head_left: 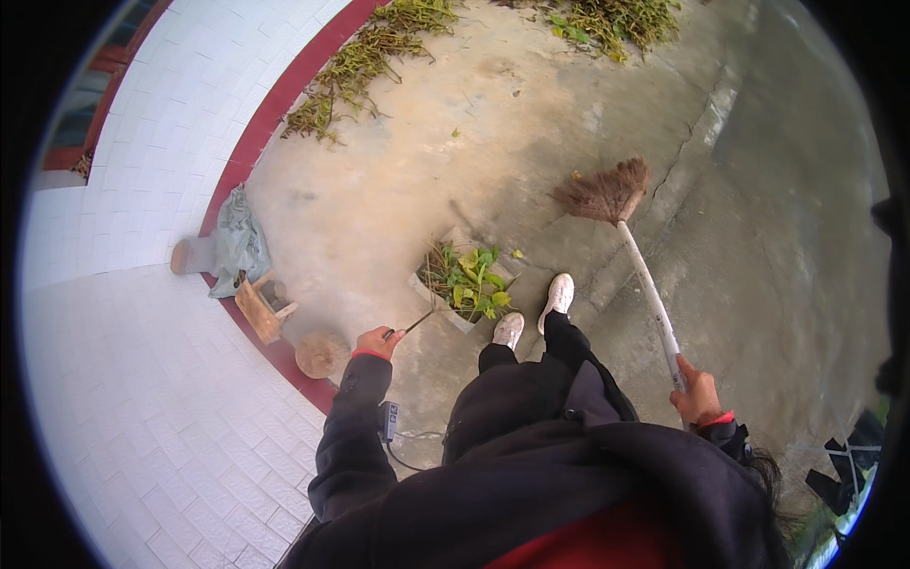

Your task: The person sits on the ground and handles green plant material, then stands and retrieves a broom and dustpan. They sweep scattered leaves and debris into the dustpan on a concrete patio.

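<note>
My left hand point(380, 342) is closed around the dark handle of a thin rod point(418, 322), which reaches towards a square-rimmed dustpan or tray point(463, 325) on the concrete. Green and yellow leaves with stems point(473, 281) fill that container, just in front of my white shoes. My right hand point(697, 395) grips the white pole of a broom point(652, 295). The broom's brown bristles point(606, 192) are up ahead on the right, at the floor beyond my feet. How the rod joins the container is not clear.
Plant piles lie along the wall point(338, 85) and at the top point(618, 25). By the red-based tiled wall at left are a grey-green sack point(240, 235), a small wooden stool point(257, 313) and a round wooden piece point(321, 355). A crack point(686, 142) runs through the concrete.
</note>
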The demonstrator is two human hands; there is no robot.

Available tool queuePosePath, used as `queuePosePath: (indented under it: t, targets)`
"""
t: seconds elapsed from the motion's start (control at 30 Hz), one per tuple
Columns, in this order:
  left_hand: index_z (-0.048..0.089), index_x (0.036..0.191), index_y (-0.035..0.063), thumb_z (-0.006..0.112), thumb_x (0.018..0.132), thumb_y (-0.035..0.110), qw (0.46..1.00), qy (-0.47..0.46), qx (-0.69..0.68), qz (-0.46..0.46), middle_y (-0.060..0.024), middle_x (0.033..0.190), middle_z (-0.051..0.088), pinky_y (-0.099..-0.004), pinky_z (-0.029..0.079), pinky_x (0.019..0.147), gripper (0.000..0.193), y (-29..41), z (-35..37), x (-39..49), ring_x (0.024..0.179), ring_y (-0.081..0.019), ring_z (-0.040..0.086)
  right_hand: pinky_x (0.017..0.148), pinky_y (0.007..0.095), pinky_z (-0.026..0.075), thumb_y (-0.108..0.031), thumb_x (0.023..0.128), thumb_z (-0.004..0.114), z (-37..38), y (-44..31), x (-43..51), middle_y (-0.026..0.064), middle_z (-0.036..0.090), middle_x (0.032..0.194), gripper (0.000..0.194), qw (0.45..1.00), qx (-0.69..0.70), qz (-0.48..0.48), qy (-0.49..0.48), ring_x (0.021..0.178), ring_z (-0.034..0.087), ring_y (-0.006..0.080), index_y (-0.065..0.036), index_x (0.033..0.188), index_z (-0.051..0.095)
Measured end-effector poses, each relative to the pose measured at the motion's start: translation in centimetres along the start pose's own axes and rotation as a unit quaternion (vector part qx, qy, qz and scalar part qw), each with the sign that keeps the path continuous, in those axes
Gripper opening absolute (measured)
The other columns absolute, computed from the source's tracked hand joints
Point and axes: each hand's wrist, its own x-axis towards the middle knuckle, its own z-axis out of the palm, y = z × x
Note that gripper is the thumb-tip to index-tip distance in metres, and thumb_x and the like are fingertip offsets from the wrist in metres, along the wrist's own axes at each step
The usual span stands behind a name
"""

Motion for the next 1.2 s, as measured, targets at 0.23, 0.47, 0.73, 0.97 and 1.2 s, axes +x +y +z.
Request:
queuePosePath:
  t: [0.23,0.47,0.73,0.97,1.2]
  targets:
    - [0.061,0.078,0.0037,0.06,0.07,0.04,0.999,0.012,-0.023,-0.027,-0.0151,0.066,0.058,-0.0325,0.043,0.059,0.037,0.5,2.1,-0.2,0.062,-0.0288,0.056,0.066,0.0393,0.044,-0.009,0.055,0.057,-0.1,-0.3,1.4,0.0254,0.055,0.076,0.065,0.99,-0.104,0.038,-0.086,0.075,0.055,0.0372,-0.004,0.118,0.039]
    - [0.061,0.077,0.0027,0.06,0.07,0.039,0.998,0.025,-0.044,-0.039,-0.0158,0.068,0.059,-0.0325,0.044,0.06,0.037,-0.2,4.1,0.0,0.064,-0.0281,0.057,0.068,0.0416,0.042,-0.013,0.056,0.058,1.2,-1.7,-1.3,0.026,0.054,0.076,0.065,0.981,-0.088,-0.04,-0.17,0.075,0.053,0.0394,-0.006,0.118,0.04]
    - [0.061,0.076,0.0036,0.061,0.068,0.04,1.0,0.013,0.017,0.002,-0.0176,0.068,0.058,-0.0336,0.044,0.061,0.037,-1.3,5.2,0.8,0.065,-0.0294,0.056,0.066,0.04,0.042,-0.01,0.054,0.054,-1.6,-2.8,-3.8,0.0265,0.053,0.074,0.063,0.979,-0.088,-0.039,-0.177,0.074,0.053,0.0389,-0.003,0.116,0.041]
    - [0.061,0.076,0.0028,0.061,0.068,0.04,0.999,0.021,0.01,0.024,-0.0173,0.069,0.058,-0.0341,0.045,0.062,0.038,-2.0,5.4,2.7,0.068,-0.03,0.056,0.065,0.0341,0.043,-0.009,0.054,0.056,-2.5,-3.8,-4.0,0.0263,0.052,0.072,0.062,0.992,-0.008,-0.026,-0.12,0.071,0.056,0.0348,-0.001,0.113,0.043]
    - [0.061,0.076,0.0038,0.061,0.068,0.04,0.999,0.03,0.026,0.019,-0.016,0.069,0.058,-0.0343,0.044,0.061,0.037,-0.5,6.3,3.2,0.067,-0.0302,0.056,0.064,0.0342,0.044,-0.008,0.054,0.057,-2.3,-3.7,4.9,0.0253,0.054,0.07,0.06,0.997,-0.039,-0.063,-0.031,0.071,0.057,0.0332,0.0,0.112,0.045]
